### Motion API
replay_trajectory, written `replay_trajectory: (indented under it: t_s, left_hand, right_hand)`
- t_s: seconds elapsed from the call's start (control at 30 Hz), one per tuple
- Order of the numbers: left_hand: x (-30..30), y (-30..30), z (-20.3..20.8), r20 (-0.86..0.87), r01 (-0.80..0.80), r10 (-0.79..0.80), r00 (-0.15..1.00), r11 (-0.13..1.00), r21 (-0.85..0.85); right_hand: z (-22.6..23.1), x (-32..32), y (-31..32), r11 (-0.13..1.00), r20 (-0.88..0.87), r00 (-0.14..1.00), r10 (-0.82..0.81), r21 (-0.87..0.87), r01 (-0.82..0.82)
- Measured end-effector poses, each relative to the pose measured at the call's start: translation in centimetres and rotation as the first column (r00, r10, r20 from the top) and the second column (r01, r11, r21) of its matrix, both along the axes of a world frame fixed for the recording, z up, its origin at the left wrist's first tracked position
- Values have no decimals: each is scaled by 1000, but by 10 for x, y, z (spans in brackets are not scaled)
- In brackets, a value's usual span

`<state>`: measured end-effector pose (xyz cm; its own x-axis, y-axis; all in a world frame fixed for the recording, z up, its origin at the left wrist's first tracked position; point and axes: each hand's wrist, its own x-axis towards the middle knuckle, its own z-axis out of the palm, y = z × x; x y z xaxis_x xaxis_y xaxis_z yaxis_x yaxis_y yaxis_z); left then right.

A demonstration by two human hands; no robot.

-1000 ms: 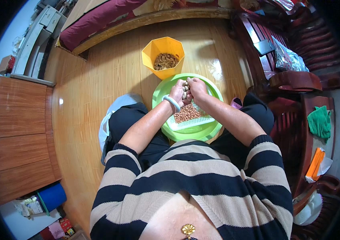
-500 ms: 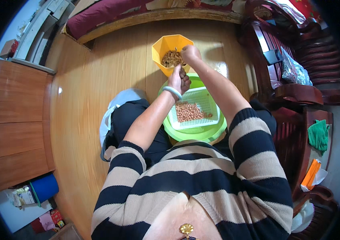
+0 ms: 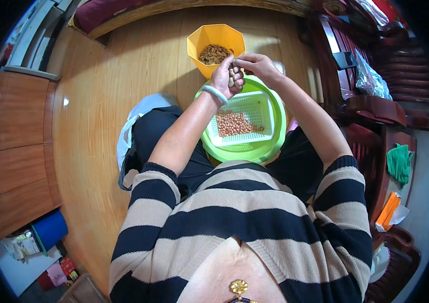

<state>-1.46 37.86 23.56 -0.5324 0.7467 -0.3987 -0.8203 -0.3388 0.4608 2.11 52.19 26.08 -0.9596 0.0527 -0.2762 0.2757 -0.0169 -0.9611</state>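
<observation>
My left hand (image 3: 221, 77) is closed around several unshelled peanuts (image 3: 235, 78), which show along its curled fingers. At the tip of its thumb, my right hand (image 3: 261, 65) is closed in a pinch; whatever lies between those fingertips is too small to make out. Both hands are over the near rim of a yellow octagonal bin (image 3: 195, 44), which holds a heap of brown peanut shells (image 3: 214, 53). Below the hands, between my knees, a white plastic basket (image 3: 273, 115) sits in a bright green basin (image 3: 224, 154). Shelled pinkish-brown peanuts (image 3: 234, 124) lie in the basket.
A pale plastic bag (image 3: 126, 139) is beside my left knee. Along the right runs dark carved wooden seating (image 3: 376, 110) with a phone (image 3: 344, 60) and a clear bag (image 3: 370, 81) on it. Wooden cabinets (image 3: 12, 121) and a blue bin (image 3: 51, 230) are at left.
My right hand has come back from over the yellow bin to my left fingertips. Its fist has become a fingertip pinch. The whole view has shifted slightly.
</observation>
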Motion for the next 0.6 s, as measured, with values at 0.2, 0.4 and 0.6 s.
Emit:
replay_trajectory:
  t_s: [0.2, 0.4, 0.6]
  left_hand:
    - [13, -1, 8, -72, 139, -146, 987, 986, -90]
    - [19, 3, 5, -2, 72, -72, 997, 997, 25]
    - [19, 1, 0, 105, 192, -204, 973, 975, 113]
  right_hand:
    - [0, 24, 5, 971, -116, 993, 18, 238, 10]
    - [-21, 29, -3, 891, 14, 992, -127, -437, 120]
    - [-37, 29, 1, 839, 59, 991, -118, -528, 131]
